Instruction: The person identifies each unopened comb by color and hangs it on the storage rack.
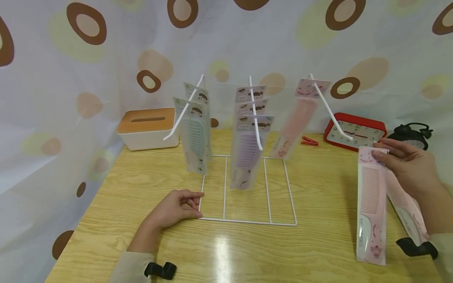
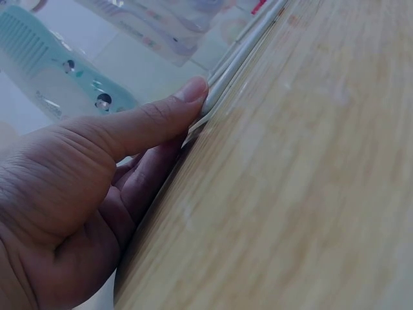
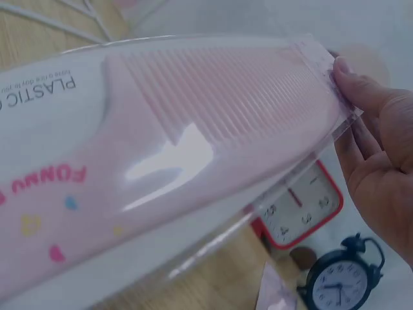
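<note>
Your right hand [image 1: 407,165] pinches the pink comb [image 1: 369,204] by its header; it's light, slick and floppy, so grip there. Your left hand [image 1: 177,208] pinches the rack [image 1: 247,222].

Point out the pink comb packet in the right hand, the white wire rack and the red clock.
pink comb packet [image 1: 369,204], head view, middle of the comb
white wire rack [image 1: 247,222], head view, front base wire
red clock [image 1: 354,135], head view, dial
</note>
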Available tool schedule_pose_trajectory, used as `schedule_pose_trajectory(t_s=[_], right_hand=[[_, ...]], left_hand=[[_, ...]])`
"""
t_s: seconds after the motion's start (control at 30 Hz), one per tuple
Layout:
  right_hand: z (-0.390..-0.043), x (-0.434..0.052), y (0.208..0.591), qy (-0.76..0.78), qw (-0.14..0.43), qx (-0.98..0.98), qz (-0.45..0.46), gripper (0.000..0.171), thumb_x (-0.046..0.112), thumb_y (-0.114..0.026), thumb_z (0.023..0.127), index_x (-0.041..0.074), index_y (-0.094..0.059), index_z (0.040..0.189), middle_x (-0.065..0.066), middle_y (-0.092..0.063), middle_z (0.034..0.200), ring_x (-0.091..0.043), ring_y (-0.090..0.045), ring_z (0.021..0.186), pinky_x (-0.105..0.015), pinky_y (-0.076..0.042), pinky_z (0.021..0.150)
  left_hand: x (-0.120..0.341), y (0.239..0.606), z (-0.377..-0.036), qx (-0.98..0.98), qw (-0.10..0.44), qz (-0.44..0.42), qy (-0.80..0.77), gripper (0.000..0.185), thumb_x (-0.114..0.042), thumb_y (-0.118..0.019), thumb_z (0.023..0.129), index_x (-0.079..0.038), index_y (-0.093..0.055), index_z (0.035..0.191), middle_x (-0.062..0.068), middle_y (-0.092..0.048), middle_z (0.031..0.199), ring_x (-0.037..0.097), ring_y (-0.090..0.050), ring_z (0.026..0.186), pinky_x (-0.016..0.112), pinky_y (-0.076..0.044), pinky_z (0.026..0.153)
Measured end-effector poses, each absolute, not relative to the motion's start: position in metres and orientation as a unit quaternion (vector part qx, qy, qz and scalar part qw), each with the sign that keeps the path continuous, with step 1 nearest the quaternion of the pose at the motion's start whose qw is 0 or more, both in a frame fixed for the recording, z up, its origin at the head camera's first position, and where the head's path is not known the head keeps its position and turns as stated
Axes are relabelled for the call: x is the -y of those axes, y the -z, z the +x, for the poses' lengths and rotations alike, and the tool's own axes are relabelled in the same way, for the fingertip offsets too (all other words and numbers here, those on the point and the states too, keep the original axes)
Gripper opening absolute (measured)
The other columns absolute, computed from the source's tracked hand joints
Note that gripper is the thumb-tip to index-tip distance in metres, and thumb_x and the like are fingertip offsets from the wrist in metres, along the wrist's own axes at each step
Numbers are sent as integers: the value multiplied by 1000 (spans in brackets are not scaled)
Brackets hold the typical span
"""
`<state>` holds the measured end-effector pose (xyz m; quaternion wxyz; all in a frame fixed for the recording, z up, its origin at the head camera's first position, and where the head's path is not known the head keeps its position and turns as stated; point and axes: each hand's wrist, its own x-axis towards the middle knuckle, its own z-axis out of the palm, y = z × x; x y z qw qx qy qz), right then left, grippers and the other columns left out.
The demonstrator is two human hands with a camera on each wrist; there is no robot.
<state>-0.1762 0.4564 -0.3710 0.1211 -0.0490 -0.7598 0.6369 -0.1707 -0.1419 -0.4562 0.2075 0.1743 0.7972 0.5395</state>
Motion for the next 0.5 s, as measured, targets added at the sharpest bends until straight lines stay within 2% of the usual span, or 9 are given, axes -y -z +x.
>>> schedule_pose_trajectory(t_s=[0.17,0.3,0.4,0.5], right_hand=[[-153,-424,345,-748,113,650,75,33,-13,-56,94,-2,-67,123,1,-75,111,-8,-70,95,-15,-57,78],[-134,-395,327,-771,101,594,205,32,-21,-40,96,-14,-67,112,-13,-71,116,-19,-69,101,-22,-59,80],[-124,-370,311,-773,86,544,314,31,-24,-36,96,-22,-64,108,-21,-68,116,-25,-65,107,-26,-59,84],[-117,-342,292,-773,79,503,378,25,-24,-39,95,-28,-61,105,-25,-67,114,-28,-57,112,-27,-58,86]], left_hand=[[143,457,-170,-795,210,171,-543,59,-16,-84,81,-3,-62,134,13,-64,105,17,-64,89,21,-56,75],[143,456,-170,-796,211,169,-542,59,-16,-84,81,-3,-62,134,13,-64,105,17,-64,89,21,-55,74],[143,456,-170,-796,210,170,-542,60,-17,-84,81,-3,-62,134,13,-64,105,17,-64,89,21,-55,74],[143,456,-171,-795,210,170,-543,60,-17,-84,81,-2,-62,135,13,-63,105,16,-64,89,21,-55,74]])
